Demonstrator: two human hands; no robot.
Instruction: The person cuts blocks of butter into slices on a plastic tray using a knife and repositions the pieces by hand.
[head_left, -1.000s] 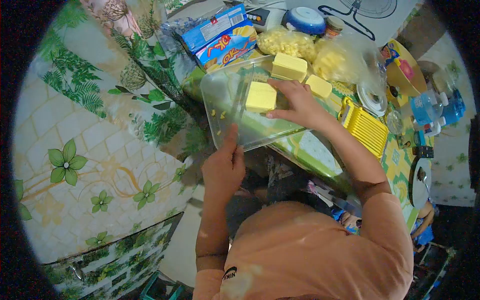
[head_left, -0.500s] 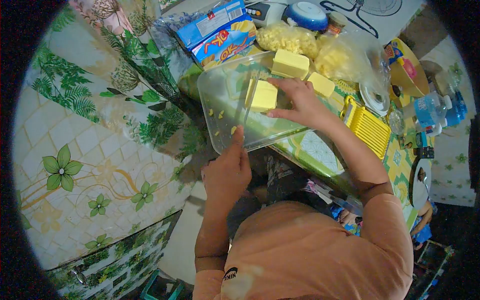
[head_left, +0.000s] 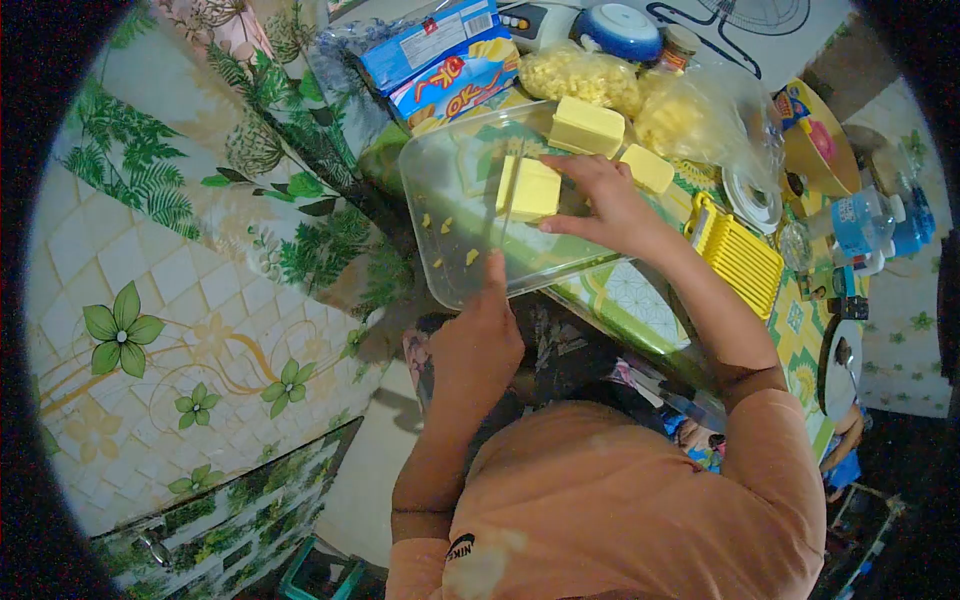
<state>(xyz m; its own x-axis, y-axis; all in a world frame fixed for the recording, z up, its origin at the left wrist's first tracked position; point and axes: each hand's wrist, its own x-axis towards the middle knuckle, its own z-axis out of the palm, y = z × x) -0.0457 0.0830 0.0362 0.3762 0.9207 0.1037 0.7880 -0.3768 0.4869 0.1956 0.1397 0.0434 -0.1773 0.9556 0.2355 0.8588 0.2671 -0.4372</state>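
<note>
A clear plastic tub [head_left: 432, 270] sits at the near-left table edge with several yellow crumbs in it. Inside lies a yellow block that looks like cheese [head_left: 532, 190]. My right hand [head_left: 610, 205] grips the block's right end between thumb and fingers. My left hand [head_left: 475, 345] is closed, its index finger stretched along what looks like a thin knife [head_left: 508, 205], seen nearly edge-on across the block's left part; its handle is hidden in the hand. Behind the right hand are a larger yellow block [head_left: 588, 127] and a smaller yellow piece [head_left: 648, 170].
A yellow ribbed slicer [head_left: 738, 260] lies to the right. Bags of yellow pieces [head_left: 580, 78], a blue snack pack [head_left: 455, 75] and a blue bowl [head_left: 618, 32] stand at the back. Water bottles [head_left: 850, 222] and a plate [head_left: 842, 375] are further right. A curtain [head_left: 290, 120] hangs left.
My left hand has shifted slightly right, closer to the block. My right hand keeps its grip. The whole view has moved a little.
</note>
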